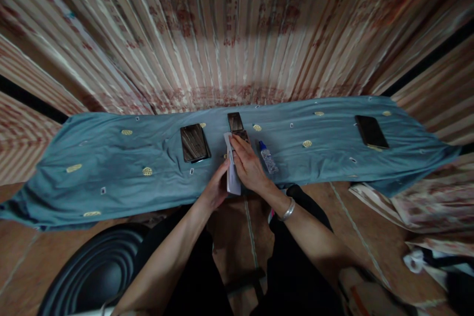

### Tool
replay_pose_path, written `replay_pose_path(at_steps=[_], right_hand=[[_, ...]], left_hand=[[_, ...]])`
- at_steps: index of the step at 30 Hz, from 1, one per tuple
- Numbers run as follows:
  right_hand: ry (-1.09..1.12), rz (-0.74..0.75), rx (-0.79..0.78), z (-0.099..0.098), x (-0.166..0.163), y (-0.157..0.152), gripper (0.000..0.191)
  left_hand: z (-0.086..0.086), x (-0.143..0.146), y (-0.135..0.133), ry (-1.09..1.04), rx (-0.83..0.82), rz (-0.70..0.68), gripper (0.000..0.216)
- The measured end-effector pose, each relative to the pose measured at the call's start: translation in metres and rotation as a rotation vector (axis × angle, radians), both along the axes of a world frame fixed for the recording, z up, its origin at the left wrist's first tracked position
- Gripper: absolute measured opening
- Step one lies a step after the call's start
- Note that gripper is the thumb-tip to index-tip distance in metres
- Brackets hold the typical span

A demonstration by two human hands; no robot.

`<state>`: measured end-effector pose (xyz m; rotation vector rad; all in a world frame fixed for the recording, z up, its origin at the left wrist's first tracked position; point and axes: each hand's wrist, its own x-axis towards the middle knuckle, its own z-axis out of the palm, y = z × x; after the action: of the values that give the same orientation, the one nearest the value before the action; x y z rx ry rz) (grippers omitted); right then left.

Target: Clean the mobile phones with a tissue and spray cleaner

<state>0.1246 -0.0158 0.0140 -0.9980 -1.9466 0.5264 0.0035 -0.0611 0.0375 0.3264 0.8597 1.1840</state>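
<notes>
Between my two hands a thin, white, phone-sized slab [233, 177] is held on edge above the front of the cloth; its exact kind I cannot make out. My left hand [217, 186] grips its left side, thumb along the near face. From the right, my right hand [247, 162] presses its fingers together against the other side, hiding much of it. Just beyond the fingers lies a dark, glossy folding phone [235, 121], partly covered by my right hand. A small clear bottle with a blue cap [269, 158] lies right of my right hand.
A teal patterned cloth [111, 158] covers the long narrow table. Dark phones [193, 143] lie stacked at left, and another black phone [371, 132] is at far right. Curtains [229, 34] hang behind. A black round basin [99, 271] is on the floor, lower left.
</notes>
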Motion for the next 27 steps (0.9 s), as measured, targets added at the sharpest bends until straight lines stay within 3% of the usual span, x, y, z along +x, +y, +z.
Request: replay_pose_path(at_steps=[6, 15, 27], right_hand=[[-0.015, -0.006, 0.013, -0.001, 0.004, 0.008, 0.055], [0.012, -0.032, -0.015, -0.012, 0.0, 0.014, 0.051], [0.033, -0.065, -0.101, -0.022, 0.001, 0.017, 0.05]], left_hand=[[-0.002, 0.0, -0.004, 0.013, -0.027, -0.068, 0.023], [0.0, -0.003, -0.004, -0.012, -0.124, -0.04, 0.02], [0.009, -0.013, -0.001, -0.007, -0.038, -0.007, 0.028]])
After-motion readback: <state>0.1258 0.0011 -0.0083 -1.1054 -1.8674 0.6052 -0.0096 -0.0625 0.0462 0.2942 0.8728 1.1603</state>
